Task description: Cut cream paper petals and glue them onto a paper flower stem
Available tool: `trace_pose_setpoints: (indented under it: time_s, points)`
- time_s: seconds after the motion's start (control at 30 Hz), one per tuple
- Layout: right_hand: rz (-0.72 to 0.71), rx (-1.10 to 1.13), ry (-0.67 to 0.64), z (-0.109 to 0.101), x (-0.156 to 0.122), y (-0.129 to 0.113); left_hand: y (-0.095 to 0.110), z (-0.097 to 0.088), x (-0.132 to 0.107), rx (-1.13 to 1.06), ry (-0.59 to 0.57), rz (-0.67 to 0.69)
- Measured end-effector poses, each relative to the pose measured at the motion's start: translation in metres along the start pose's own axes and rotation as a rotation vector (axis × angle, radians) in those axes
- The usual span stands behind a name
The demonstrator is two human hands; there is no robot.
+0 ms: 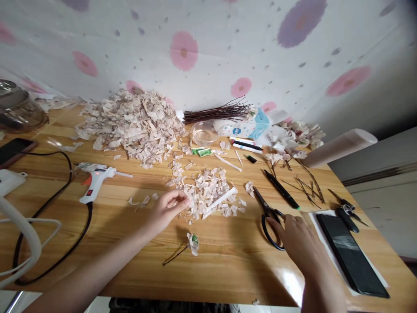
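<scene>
My left hand [171, 208] is closed in a pinch at the near left edge of a small heap of pale dried petals [208, 184]. What its fingertips hold, if anything, cannot be made out among the petals. My right hand [299, 239] grips the handles of black scissors [267, 211], whose blades lie along the table pointing away. A white paper strip [221, 202] rests across the petal heap. Nearer to me lies a small flower [193, 244] with pale petals, a green centre and a thin brown twig stem.
A larger petal pile [133, 126] stands behind, by bundled dark twigs [215, 112] and a clear bowl [204, 133]. To the left is a corded glue gun [97, 180]. A black marker [281, 189], pliers [348, 213] and a dark flat case [353, 256] lie right.
</scene>
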State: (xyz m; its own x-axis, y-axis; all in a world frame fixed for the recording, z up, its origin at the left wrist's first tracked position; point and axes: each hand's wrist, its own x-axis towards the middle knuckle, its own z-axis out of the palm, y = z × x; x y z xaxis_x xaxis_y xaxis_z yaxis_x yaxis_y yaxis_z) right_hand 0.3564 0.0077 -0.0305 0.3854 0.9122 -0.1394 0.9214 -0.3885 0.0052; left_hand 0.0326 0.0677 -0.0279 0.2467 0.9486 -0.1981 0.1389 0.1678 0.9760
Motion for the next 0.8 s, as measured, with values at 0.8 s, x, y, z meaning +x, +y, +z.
trace_pose_setpoints:
  time_s: [0.8]
  points:
    - [-0.504,1.384,-0.65,-0.006,-0.027,-0.125,-0.004,0.013,-0.008,-0.149,-0.264,-0.129]
